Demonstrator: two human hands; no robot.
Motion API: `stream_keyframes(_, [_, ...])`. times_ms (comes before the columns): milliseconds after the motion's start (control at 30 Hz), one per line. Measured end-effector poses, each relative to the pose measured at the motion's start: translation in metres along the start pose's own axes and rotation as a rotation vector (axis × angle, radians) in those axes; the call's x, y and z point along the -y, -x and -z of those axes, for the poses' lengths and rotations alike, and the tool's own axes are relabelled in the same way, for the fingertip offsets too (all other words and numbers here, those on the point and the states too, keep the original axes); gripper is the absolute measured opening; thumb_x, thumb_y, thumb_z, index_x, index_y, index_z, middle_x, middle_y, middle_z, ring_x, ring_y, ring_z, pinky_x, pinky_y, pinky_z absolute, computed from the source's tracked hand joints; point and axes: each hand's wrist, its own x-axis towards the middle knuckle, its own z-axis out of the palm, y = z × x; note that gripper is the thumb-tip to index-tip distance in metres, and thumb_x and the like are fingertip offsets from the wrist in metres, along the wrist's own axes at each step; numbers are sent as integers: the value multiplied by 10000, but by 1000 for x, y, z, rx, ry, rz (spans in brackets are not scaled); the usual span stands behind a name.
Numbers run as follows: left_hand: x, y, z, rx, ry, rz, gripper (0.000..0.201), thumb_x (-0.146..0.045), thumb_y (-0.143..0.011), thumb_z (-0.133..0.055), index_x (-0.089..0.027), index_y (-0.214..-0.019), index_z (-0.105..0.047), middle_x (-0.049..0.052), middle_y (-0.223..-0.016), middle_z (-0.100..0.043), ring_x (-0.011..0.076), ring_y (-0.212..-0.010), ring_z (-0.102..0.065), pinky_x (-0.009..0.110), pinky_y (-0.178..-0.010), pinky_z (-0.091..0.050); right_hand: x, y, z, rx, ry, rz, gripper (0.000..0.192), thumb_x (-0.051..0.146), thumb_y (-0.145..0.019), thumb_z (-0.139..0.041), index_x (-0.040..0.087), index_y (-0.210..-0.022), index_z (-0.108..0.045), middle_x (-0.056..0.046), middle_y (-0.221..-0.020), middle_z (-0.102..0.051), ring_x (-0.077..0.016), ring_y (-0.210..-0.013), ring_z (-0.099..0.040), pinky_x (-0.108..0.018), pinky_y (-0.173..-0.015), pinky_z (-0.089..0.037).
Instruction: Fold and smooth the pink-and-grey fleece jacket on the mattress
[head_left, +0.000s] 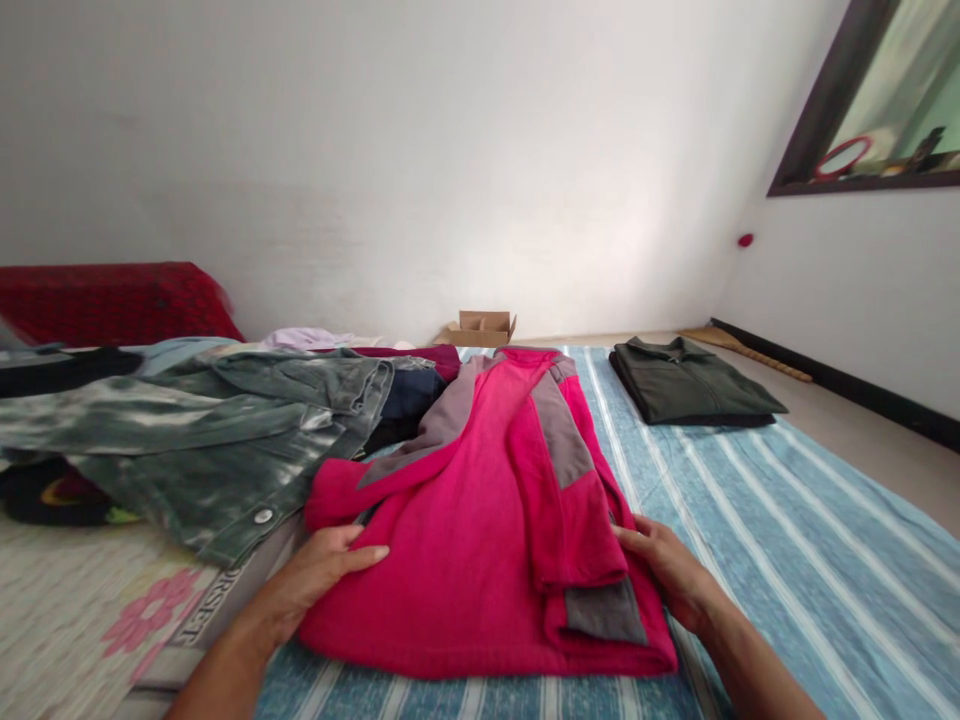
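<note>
Two bare hands press flat, palms open & gripping nothing, on a pink fleece jacket [487, 540] lying w/ sleeves folded in on the striped blue sheet [787, 560]: left hand [319, 575] at its left edge nr a green denim jacket [225, 440], right hand [667, 570] at its right edge.

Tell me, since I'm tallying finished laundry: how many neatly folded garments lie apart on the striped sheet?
1: the dark green shirt, far right on the striped sheet; others may be hidden.
</note>
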Motion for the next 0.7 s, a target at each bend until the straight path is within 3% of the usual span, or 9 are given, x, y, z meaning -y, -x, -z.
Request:
stream_keyframes(100, [0, 3, 2, 105, 113, 17, 417, -266, -505, -818, -164, -891, -699, 87, -864, -726, 296, -829, -673, 347, -731, -531, -4, -1, 3, 5, -38, 8, 365, 268, -720, -695, 123, -1043, -605, -115, -935, -707, -271, -838, -672, -411, -813, -509])
stream_keyframes(233, [12, 3, 5, -72, 334, 53, 471, -139, -583, -773, -174, -1039, -659, 98, -894, -725, 279, -836, -682, 326, -720, -549, -9, -5, 7, -1, -62, -4, 343, 233, -717, -689, 119, -1030, -607, -115, -897, -713, -273, -807, -677, -415, -792, -516])
stream_keyframes(367, [26, 10, 0, -241, 596, 57, 505, -6, -720, -585, -175, -1195, -569, 73, -850, -732, 258, -814, -689, 362, -739, -562, -11, -6, 8, -2, -83, -13, 296, 232, -716, -687, 119, -982, -621, -120, -882, -714, -279, -799, -678, -412, -781, -520])
stream_keyframes(533, [32, 31, -21, -289, 892, 51, 476, -60, -864, -381, -142, -1329, -438, 72, -855, -732, 238, -886, -674, 408, -868, -520, -11, 0, 4, -25, -112, -24, 305, 282, -734, -692, 124, -985, -620, -122, -885, -714, -281, -818, -676, -421, -808, -513])
stream_keyframes(700, [43, 44, -48, -302, 992, -121, 464, -75, -873, -379, -193, -1312, -472, 68, -939, -722, 226, -969, -647, 430, -956, -458, -11, 7, -1, -3, -173, -36, 371, 335, -778, -657, 123, -1077, -592, -128, -958, -702, -273, -894, -662, -417, -851, -497])
